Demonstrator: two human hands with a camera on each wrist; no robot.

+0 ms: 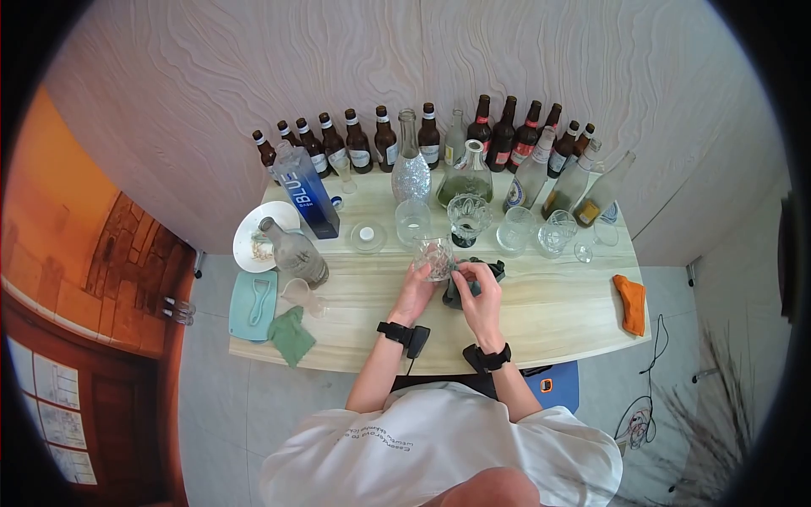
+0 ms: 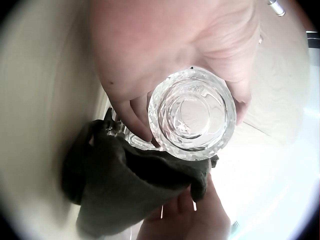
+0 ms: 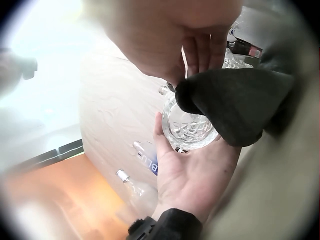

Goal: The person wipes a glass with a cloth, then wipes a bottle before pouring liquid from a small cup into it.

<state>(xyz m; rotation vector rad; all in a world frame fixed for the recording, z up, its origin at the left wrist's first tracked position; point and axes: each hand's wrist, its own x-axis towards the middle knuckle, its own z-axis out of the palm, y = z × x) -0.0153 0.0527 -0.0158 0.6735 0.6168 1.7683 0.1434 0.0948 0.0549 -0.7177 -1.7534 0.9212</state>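
Observation:
Fingers of my left hand (image 1: pixel 413 296) grip a clear cut-glass tumbler (image 1: pixel 434 257) above the middle of the table. The left wrist view faces the tumbler's round, thick base (image 2: pixel 195 112). My right hand (image 1: pixel 481 304) pinches a dark grey cloth (image 2: pixel 125 187) against the tumbler, and the rest of the cloth hangs down loosely. In the right wrist view the cloth (image 3: pixel 235 102) covers part of the glass rim. Just beyond the hands stand a clear drinking glass (image 1: pixel 413 224) and a dark-footed cut-glass goblet (image 1: pixel 469 218).
Brown beer bottles (image 1: pixel 358 144) line the back. A blue vodka bottle (image 1: pixel 308 196), a grey glass bottle (image 1: pixel 296 253), a white plate (image 1: pixel 245 241), a peeler (image 1: pixel 259 302) on a teal board and a green cloth (image 1: pixel 291 335) lie left. An orange cloth (image 1: pixel 630 304) lies right.

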